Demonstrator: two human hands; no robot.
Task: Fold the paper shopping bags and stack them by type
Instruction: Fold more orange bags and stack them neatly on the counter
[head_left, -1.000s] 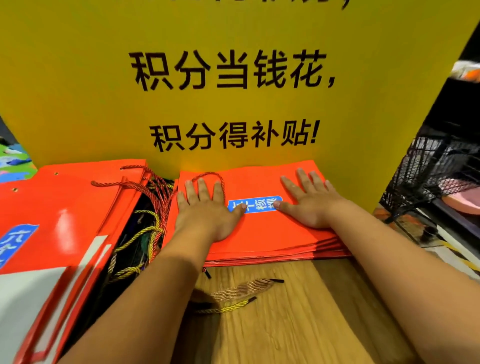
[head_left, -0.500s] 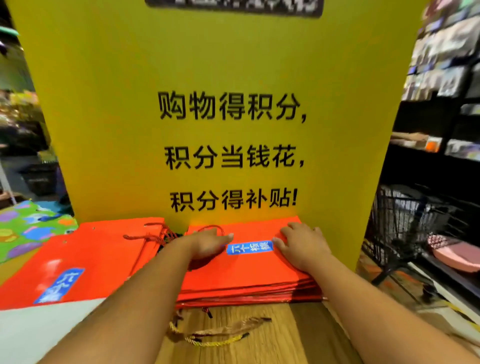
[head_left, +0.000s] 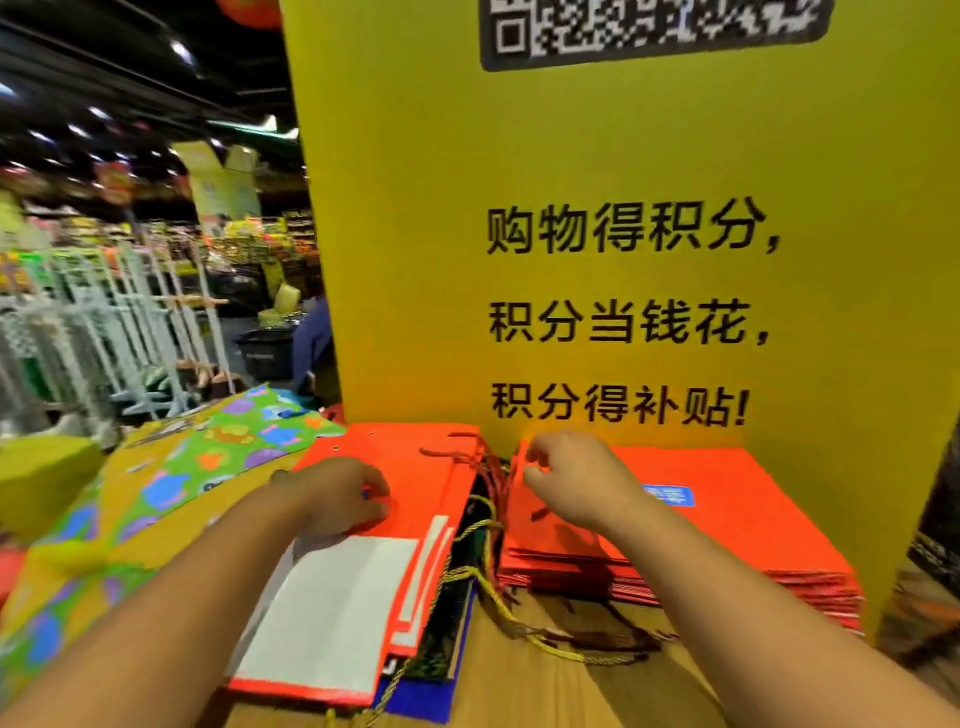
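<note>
A stack of folded red paper bags (head_left: 737, 525) with a blue label (head_left: 670, 495) lies on the right against the yellow sign. To its left is a second pile of red bags (head_left: 415, 457) with a white panel (head_left: 337, 613) facing up. My left hand (head_left: 337, 499) rests palm down on the top bag of that left pile. My right hand (head_left: 566, 483) hovers over the left end of the right stack with fingers loosely curled, close to the red rope handles (head_left: 467, 454); I see nothing in it.
A tall yellow sign (head_left: 623, 260) stands right behind both piles. Gold and dark cords (head_left: 524, 631) trail onto the wooden table (head_left: 571, 691). A blue bag (head_left: 431, 701) sticks out under the left pile. Colourful patterned paper (head_left: 208, 467) lies at the left; shop racks stand beyond.
Both hands lifted off the right stack and moved left. My left hand now rests on the left pile; my right hand hovers at the right stack's left end. The view swung up and left.
</note>
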